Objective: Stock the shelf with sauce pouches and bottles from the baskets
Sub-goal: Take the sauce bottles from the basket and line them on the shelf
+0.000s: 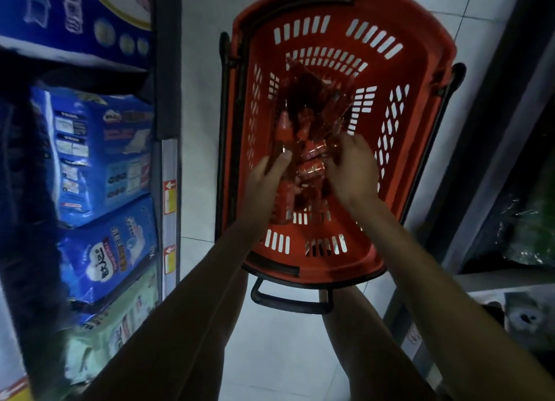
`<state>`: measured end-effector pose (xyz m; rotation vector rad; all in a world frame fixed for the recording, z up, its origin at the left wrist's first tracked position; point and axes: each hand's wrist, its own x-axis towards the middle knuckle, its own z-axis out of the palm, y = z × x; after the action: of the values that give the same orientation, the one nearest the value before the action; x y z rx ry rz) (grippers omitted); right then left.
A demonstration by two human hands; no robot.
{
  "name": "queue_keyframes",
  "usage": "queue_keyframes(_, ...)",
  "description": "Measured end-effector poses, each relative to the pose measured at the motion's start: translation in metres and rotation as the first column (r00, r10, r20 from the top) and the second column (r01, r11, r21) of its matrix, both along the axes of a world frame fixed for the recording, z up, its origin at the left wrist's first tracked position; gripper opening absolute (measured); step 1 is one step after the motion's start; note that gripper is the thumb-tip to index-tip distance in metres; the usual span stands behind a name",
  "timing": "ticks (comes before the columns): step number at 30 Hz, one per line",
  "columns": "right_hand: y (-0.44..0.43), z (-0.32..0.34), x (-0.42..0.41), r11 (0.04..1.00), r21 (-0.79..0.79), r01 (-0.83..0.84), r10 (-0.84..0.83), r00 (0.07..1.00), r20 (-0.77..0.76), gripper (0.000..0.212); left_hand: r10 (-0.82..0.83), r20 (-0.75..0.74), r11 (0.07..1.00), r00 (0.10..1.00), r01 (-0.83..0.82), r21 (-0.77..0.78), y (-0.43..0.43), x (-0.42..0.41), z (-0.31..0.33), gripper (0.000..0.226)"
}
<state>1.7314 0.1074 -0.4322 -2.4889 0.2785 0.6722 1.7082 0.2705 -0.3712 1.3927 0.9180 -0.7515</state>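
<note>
A red plastic basket (399, 190) stands on the tiled floor below me. Inside it lie red sauce bottles (310, 169) and clear wrapped sauce pouches (312, 91). My left hand (265, 181) reaches into the basket and grips one red bottle (283, 130) by its body, cap pointing away from me. My right hand (353, 169) is over the pile, fingers curled around the crinkled wrap of the pouches and bottles. The low light hides the labels.
A shelf unit on the left holds blue and green packs (105, 160), with a price rail (169, 196) along its edge. A dark shelf frame (480, 148) with green goods stands on the right. White floor tiles (276, 355) run between them.
</note>
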Motion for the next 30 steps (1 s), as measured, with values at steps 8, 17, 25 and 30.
queue_keyframes(8,-0.008,-0.132,0.065,0.594,-0.407,-0.694,0.694,0.698,-0.178,0.094,0.152,-0.009,0.988,0.988,-0.152,0.000,0.000,-0.006,-0.046,0.047)
queue_keyframes(17,-0.019,-0.139,0.079,0.528,-0.427,-0.734,0.762,0.632,-0.142,0.067,0.172,-0.041,0.984,0.984,-0.174,-0.034,0.003,-0.003,-0.046,0.038)
queue_keyframes(25,-0.012,0.001,0.024,0.851,-0.370,-0.373,0.406,0.914,0.014,0.056,0.078,-0.025,0.996,0.997,-0.079,-0.051,0.020,0.011,0.051,0.031)
queue_keyframes(30,-0.008,0.173,0.004,0.936,0.260,0.239,-0.212,0.969,-0.125,0.064,-0.068,0.020,0.996,0.997,0.069,-0.049,0.039,0.037,0.168,0.049)
